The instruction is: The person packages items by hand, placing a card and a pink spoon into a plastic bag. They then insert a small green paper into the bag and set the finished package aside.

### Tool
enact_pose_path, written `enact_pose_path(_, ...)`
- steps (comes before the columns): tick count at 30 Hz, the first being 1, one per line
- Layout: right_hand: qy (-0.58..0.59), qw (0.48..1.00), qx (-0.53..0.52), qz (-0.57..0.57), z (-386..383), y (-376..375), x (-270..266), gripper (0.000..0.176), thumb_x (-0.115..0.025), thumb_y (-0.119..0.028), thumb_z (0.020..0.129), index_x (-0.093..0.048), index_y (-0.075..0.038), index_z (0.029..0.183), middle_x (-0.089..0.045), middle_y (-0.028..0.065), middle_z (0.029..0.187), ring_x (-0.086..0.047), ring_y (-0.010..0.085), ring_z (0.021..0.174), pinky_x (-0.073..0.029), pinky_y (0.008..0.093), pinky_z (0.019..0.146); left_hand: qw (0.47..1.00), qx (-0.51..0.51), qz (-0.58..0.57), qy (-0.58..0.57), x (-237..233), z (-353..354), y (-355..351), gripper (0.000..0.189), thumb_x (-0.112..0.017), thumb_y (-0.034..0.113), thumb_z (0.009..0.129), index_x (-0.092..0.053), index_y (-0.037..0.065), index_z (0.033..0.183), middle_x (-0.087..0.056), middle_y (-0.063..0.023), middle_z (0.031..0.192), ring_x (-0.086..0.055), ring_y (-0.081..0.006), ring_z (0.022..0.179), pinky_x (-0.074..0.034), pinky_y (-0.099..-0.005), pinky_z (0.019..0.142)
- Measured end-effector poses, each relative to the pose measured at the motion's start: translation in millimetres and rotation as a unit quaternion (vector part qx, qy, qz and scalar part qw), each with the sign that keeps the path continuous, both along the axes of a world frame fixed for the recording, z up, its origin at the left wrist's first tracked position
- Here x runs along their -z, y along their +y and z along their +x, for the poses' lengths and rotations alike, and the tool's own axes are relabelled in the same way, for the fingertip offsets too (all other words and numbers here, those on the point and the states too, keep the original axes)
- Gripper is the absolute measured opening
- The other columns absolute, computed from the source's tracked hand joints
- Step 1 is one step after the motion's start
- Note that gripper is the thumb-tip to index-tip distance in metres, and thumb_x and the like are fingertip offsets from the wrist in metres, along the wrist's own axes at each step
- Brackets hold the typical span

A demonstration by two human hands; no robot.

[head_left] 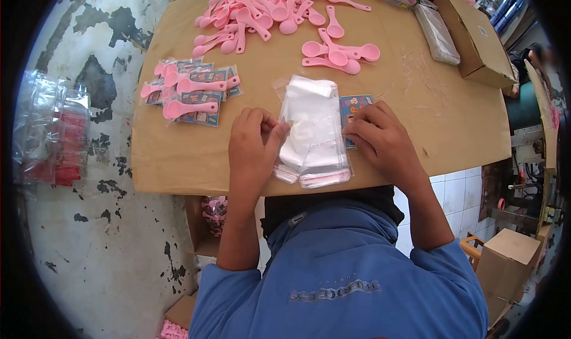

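A stack of clear plastic bags [315, 122] lies before me on the table, its sealing strips toward my body. My left hand [256, 146] is at the stack's left edge, thumb and bent fingers closed on a bag's edge. To the right, my right hand [383, 140] has its curled fingers on a blue printed card [355, 103], which lies beside the bags and is partly covered by the hand. The left hand hides part of the bags' edge.
Pink measuring spoons [262, 15] form a large pile at the back, with several more [339, 56] nearer. Bagged spoons with cards [193, 95] lie at left. A cardboard box [479, 41] and a wrapped plastic pack [437, 33] stand at the back right.
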State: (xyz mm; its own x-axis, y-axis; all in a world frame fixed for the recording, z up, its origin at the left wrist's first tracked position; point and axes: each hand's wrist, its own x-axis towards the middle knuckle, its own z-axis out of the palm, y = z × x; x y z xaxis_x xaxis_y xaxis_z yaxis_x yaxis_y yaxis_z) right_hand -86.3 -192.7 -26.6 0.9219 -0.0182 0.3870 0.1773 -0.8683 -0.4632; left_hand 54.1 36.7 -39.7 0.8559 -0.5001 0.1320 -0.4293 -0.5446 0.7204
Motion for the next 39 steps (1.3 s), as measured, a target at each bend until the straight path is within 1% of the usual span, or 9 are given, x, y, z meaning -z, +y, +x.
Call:
enact_pose_path(8, -0.075, 0.988, 0.069, 0.114, -3.4, -18.1, -7.4, 0.01, -0.071, 0.0, 0.089, -0.07, -0.001, 0.099, -0.065, 0.0121, 0.096, -0.063, 0.0303, 0.093, -0.053, 0.0383, 0.081, 0.992, -0.018, 0.013, -0.126, 4.0, -7.8, -2.9, 0.028, -0.078, 0.021, 0.092, -0.062, 0.0, 0.101, -0.062, -0.0139, 0.101, -0.06, -0.0265, 0.088, -0.049, -0.04, 0.081)
enact_pose_path(12, -0.148, 0.941, 0.28, 0.116, -16.1, -77.1, -34.4, 0.016, -0.066, 0.0, 0.093, -0.071, 0.0, 0.109, -0.07, 0.0124, 0.107, -0.067, 0.0326, 0.1, -0.054, 0.0391, 0.088, 0.998, -0.004, 0.027, -0.057, 2.4, -3.8, 1.5, 0.029, -0.077, 0.023, 0.094, -0.062, 0.0, 0.104, -0.061, -0.0146, 0.1, -0.06, -0.0289, 0.094, -0.049, -0.0411, 0.085)
enact_pose_path(16, -0.062, 0.923, 0.347, -0.152, -28.8, -134.5, -21.1, 0.023, -0.065, -0.003, 0.096, -0.07, 0.0, 0.119, -0.071, 0.0186, 0.116, -0.067, 0.0393, 0.11, -0.052, 0.0441, 0.096, 0.999, -0.027, -0.032, -0.033, 2.7, -6.8, -1.4, 0.03, -0.076, 0.023, 0.094, -0.06, 0.0, 0.104, -0.058, -0.0145, 0.099, -0.059, -0.0307, 0.097, -0.048, -0.0423, 0.089)
enact_pose_path(19, -0.119, 0.936, 0.319, -0.085, -28.9, -113.3, -32.9, 0.021, -0.068, -0.007, 0.096, -0.071, 0.0, 0.116, -0.073, 0.0156, 0.109, -0.07, 0.0332, 0.099, -0.054, 0.04, 0.086, 0.993, -0.042, 0.006, -0.106, -1.0, -12.3, -3.8, 0.027, -0.074, 0.021, 0.096, -0.06, 0.0, 0.104, -0.058, -0.015, 0.1, -0.059, -0.0313, 0.096, -0.048, -0.0426, 0.087)
enact_pose_path(28, 0.202, 0.954, 0.03, 0.218, -31.1, -69.0, -25.2, 0.016, -0.072, -0.014, 0.096, -0.071, -0.002, 0.106, -0.071, 0.0087, 0.089, -0.066, 0.0211, 0.076, -0.051, 0.0319, 0.068, 0.995, -0.009, 0.028, -0.096, 5.4, -2.4, 0.3, 0.021, -0.069, 0.017, 0.099, -0.061, -0.002, 0.1, -0.058, -0.012, 0.094, -0.06, -0.0284, 0.087, -0.049, -0.0397, 0.082)
enact_pose_path(30, 0.002, 0.985, 0.164, -0.049, -29.1, -85.2, -3.5, 0.017, -0.071, -0.017, 0.097, -0.072, -0.002, 0.106, -0.072, 0.0088, 0.09, -0.067, 0.0213, 0.077, -0.051, 0.0326, 0.069, 0.999, -0.022, -0.03, -0.02, 1.0, -0.5, 2.8, 0.018, -0.068, 0.015, 0.099, -0.061, -0.001, 0.102, -0.06, -0.0086, 0.089, -0.061, -0.0235, 0.081, -0.049, -0.0368, 0.076)
enact_pose_path(33, -0.167, 0.924, 0.285, -0.194, -30.6, -108.3, -7.5, 0.019, -0.071, -0.02, 0.098, -0.072, -0.003, 0.107, -0.073, 0.0101, 0.092, -0.068, 0.0237, 0.078, -0.052, 0.0353, 0.07, 0.991, -0.053, -0.115, 0.037, 2.1, 1.1, 6.1, 0.015, -0.07, 0.01, 0.097, -0.063, -0.001, 0.104, -0.063, -0.0044, 0.085, -0.061, -0.0152, 0.075, -0.049, -0.0309, 0.07)
enact_pose_path(37, -0.041, 0.936, 0.33, 0.119, -30.4, -76.0, -28.5, 0.021, -0.07, -0.022, 0.098, -0.071, -0.003, 0.107, -0.073, 0.012, 0.092, -0.069, 0.0287, 0.079, -0.053, 0.0404, 0.072, 0.968, -0.069, -0.204, 0.129, -9.3, 1.3, 4.0, 0.018, -0.075, 0.006, 0.094, -0.064, -0.001, 0.105, -0.065, -0.0033, 0.086, -0.061, -0.0081, 0.077, -0.049, -0.0241, 0.069)
enact_pose_path(39, 0.028, 0.951, 0.272, 0.145, -25.8, -49.1, -24.2, 0.026, -0.073, -0.027, 0.096, -0.069, -0.002, 0.103, -0.071, 0.012, 0.088, -0.068, 0.0298, 0.078, -0.052, 0.0434, 0.072, 0.962, -0.059, -0.221, 0.149, -7.1, 5.0, 4.1, 0.019, -0.077, 0.006, 0.093, -0.065, -0.002, 0.104, -0.066, -0.0028, 0.085, -0.06, -0.0069, 0.074, -0.048, -0.0222, 0.067)
